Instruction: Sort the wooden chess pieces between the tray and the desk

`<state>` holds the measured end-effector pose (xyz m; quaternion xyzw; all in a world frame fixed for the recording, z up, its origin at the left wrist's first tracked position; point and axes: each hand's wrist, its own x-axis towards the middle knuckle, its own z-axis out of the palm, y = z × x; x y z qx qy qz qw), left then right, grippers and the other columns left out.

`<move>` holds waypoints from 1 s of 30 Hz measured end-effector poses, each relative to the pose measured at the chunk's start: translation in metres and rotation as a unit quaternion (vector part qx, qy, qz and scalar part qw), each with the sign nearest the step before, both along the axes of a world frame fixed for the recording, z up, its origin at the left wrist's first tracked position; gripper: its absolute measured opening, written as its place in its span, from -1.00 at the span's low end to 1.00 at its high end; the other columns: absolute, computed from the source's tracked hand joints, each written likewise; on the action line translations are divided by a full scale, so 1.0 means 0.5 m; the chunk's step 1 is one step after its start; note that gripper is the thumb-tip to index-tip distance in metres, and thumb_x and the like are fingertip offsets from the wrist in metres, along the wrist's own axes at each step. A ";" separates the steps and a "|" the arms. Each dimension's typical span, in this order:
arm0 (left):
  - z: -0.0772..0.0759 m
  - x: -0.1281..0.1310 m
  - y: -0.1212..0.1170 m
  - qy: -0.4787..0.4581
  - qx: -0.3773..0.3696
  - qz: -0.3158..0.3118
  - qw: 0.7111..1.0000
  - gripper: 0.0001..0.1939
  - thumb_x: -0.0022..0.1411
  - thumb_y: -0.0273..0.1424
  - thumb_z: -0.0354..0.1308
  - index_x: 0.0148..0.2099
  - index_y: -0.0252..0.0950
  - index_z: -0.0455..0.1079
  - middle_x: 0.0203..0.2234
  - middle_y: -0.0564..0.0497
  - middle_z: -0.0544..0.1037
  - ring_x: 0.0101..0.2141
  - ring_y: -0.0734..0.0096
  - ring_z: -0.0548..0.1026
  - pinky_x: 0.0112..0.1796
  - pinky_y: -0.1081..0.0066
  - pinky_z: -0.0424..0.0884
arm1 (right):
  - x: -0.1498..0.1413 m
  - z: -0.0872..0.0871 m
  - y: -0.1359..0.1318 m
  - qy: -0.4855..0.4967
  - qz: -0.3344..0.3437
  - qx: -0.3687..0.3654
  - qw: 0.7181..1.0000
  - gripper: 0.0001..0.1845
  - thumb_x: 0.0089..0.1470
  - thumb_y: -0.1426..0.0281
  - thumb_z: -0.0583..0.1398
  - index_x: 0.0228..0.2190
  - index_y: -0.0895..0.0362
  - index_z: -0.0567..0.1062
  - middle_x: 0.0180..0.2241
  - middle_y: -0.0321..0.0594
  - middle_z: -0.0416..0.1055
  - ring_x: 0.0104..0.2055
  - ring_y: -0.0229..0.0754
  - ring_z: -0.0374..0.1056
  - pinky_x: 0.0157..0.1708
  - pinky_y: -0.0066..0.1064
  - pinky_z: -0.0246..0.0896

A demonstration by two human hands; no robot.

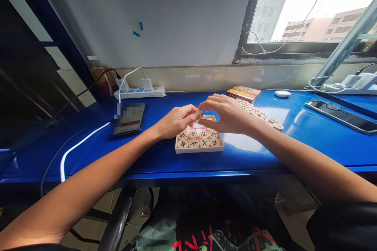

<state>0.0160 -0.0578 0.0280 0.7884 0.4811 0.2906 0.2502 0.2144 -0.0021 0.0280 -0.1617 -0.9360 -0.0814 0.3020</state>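
My left hand pinches a round wooden Chinese chess piece between thumb and fingers, above a shallow white box. Chess pieces with dark characters lie in rows in the near part of that box. Over its right side is my right hand, thumb and fingers apart and curved round the held piece; the fingertips are close to it, and whether they touch it I cannot tell. Both hands hide the far part of the box. More chess pieces lie in rows on the table behind my right hand.
A decorated cardboard box stands at the back of the blue table. Left are a phone and a power strip with cables. On the right lie another phone and a white earbud case.
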 end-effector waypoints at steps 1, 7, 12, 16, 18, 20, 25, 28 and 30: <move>0.000 0.000 0.000 -0.009 0.001 -0.002 1.000 -0.65 0.32 -0.16 -0.10 -0.31 -0.33 0.30 -0.51 0.09 0.35 -0.47 0.48 0.28 -0.40 0.46 0.17 | 0.000 -0.001 -0.002 0.000 0.010 0.004 1.000 -0.69 0.08 0.26 0.18 -0.17 0.18 0.45 -0.29 -0.14 0.45 -0.27 -0.15 0.31 -0.25 -0.33 0.17; -0.002 -0.002 0.002 -0.020 0.018 -0.042 0.999 -0.56 0.35 -0.13 -0.19 -0.44 -0.33 0.21 -0.55 0.08 0.30 -0.51 0.49 0.23 -0.42 0.46 0.14 | -0.005 -0.001 -0.013 0.013 0.016 0.027 0.999 -0.76 0.09 0.33 0.12 -0.23 0.19 0.46 -0.30 -0.11 0.44 -0.27 -0.13 0.31 -0.27 -0.32 0.19; -0.003 0.002 0.003 -0.054 -0.013 -0.052 0.997 -0.57 0.33 -0.09 -0.12 -0.38 -0.34 0.26 -0.53 0.07 0.33 -0.52 0.52 0.22 -0.45 0.48 0.14 | -0.006 -0.001 -0.007 0.056 -0.023 0.035 0.998 -0.71 0.08 0.21 0.13 -0.39 0.18 0.51 -0.41 -0.14 0.42 -0.38 -0.17 0.25 -0.38 -0.34 0.15; -0.003 0.006 0.006 -0.149 -0.097 -0.064 0.982 -0.61 0.26 -0.08 -0.01 -0.34 -0.35 0.27 -0.51 0.04 0.37 -0.54 0.54 0.24 -0.47 0.49 0.17 | -0.007 -0.006 -0.004 0.074 -0.031 0.038 0.996 -0.71 0.09 0.22 0.14 -0.40 0.19 0.51 -0.43 -0.16 0.40 -0.39 -0.18 0.24 -0.39 -0.35 0.15; -0.003 0.007 0.007 -0.179 -0.125 -0.065 0.974 -0.62 0.23 -0.10 0.04 -0.33 -0.36 0.29 -0.49 0.02 0.39 -0.53 0.54 0.27 -0.47 0.49 0.20 | -0.007 -0.008 -0.005 0.075 -0.028 0.036 0.996 -0.70 0.10 0.21 0.13 -0.37 0.19 0.50 -0.42 -0.16 0.41 -0.38 -0.18 0.26 -0.38 -0.35 0.16; -0.003 0.008 0.008 -0.191 -0.130 -0.053 0.972 -0.62 0.23 -0.10 0.04 -0.34 -0.37 0.31 -0.50 0.02 0.39 -0.54 0.54 0.27 -0.47 0.48 0.21 | -0.007 -0.009 -0.008 0.075 -0.020 0.032 0.996 -0.69 0.10 0.20 0.13 -0.28 0.20 0.48 -0.36 -0.14 0.42 -0.34 -0.16 0.29 -0.35 -0.34 0.19; -0.001 0.007 0.009 -0.171 -0.113 -0.041 0.978 -0.48 0.28 -0.01 -0.08 -0.40 -0.40 0.33 -0.54 -0.04 0.40 -0.53 0.48 0.30 -0.46 0.44 0.24 | -0.009 -0.008 -0.017 0.088 0.005 0.038 0.995 -0.73 0.10 0.29 0.12 -0.18 0.17 0.41 -0.27 -0.11 0.41 -0.27 -0.15 0.30 -0.30 -0.33 0.21; 0.000 0.003 0.006 -0.141 -0.100 -0.061 0.983 -0.45 0.31 0.00 -0.15 -0.36 -0.39 0.35 -0.52 -0.06 0.43 -0.50 0.45 0.34 -0.43 0.42 0.27 | -0.007 -0.001 -0.016 0.098 0.001 0.051 0.994 -0.79 0.09 0.27 0.12 -0.30 0.15 0.43 -0.34 -0.15 0.39 -0.33 -0.17 0.27 -0.34 -0.33 0.18; 0.000 0.000 0.003 -0.070 -0.062 -0.056 0.994 -0.47 0.32 -0.03 -0.16 -0.28 -0.38 0.39 -0.50 -0.03 0.45 -0.49 0.44 0.36 -0.42 0.44 0.26 | 0.001 0.009 -0.006 0.103 -0.024 0.056 0.993 -0.78 0.08 0.23 0.12 -0.37 0.13 0.44 -0.37 -0.16 0.38 -0.35 -0.17 0.25 -0.35 -0.32 0.17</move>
